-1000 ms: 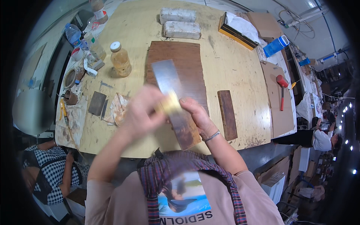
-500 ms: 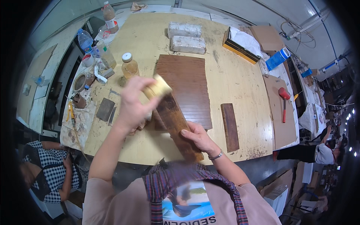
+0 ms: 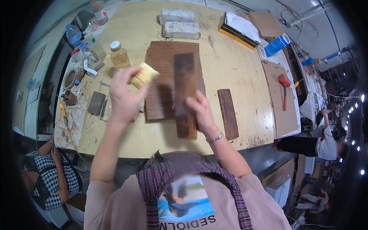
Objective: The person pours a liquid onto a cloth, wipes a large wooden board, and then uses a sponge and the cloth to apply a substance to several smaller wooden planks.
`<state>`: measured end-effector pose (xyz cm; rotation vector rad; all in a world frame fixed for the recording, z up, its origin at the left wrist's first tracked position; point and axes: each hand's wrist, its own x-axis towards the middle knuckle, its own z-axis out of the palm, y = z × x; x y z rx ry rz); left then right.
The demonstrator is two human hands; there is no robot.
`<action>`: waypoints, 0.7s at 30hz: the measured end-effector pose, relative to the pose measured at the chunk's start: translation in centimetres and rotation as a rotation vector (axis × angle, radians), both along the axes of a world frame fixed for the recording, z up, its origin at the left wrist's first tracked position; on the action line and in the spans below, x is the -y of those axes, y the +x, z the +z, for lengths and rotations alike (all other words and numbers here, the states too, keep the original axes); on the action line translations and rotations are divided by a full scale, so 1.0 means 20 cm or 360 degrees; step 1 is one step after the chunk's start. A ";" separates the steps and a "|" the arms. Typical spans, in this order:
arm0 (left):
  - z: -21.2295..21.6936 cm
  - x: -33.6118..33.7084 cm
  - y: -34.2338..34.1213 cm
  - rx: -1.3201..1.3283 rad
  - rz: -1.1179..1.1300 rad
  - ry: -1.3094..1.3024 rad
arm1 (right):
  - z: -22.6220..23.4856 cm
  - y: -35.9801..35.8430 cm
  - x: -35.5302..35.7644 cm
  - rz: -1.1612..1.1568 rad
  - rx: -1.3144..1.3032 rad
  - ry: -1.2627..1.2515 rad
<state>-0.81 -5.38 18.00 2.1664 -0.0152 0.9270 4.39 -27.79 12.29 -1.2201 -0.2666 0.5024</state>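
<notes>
My left hand (image 3: 126, 94) grips a pale yellow block (image 3: 144, 76), perhaps a sponge, between thumb and fingers, left of the board and apart from it. My right hand (image 3: 202, 113) holds a dark brown wooden board (image 3: 185, 96) near its lower right edge, thumb on top; the board stands nearly straight away from me and is slightly blurred. Beneath it on the table lies a reddish-brown grooved wooden panel (image 3: 161, 61). Another narrow brown board (image 3: 228, 113) rests on the table to the right of my right hand.
A jar of yellowish liquid (image 3: 120, 56) with a white lid stands left of the panel. Two whitish wrapped blocks (image 3: 181, 30) lie beyond it. A red mallet (image 3: 284, 90) is at the right, a sanding sheet or dark plate (image 3: 96, 102) at the left. A person (image 3: 50, 172) sits at lower left.
The yellow block has come off the board and moved left with my left hand. My right hand has turned the board from a slant to nearly straight. The whole view has shifted slightly.
</notes>
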 end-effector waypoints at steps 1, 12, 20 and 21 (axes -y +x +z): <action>0.00 0.08 -0.03 0.0057 -0.0088 -0.0025 | 0.01 0.03 0.00 -0.0100 -0.0073 0.0100; -0.20 0.20 -0.21 -0.0094 -0.0282 0.0057 | 0.07 0.14 -0.06 -0.0797 -0.0084 0.0517; -0.31 0.07 -0.17 -0.0394 0.0053 -0.0285 | 0.05 0.17 0.04 -0.0468 -0.0538 0.0712; -0.34 0.02 -0.18 -0.0502 0.0198 -0.0564 | 0.04 0.17 0.05 -0.0393 -0.0485 0.0684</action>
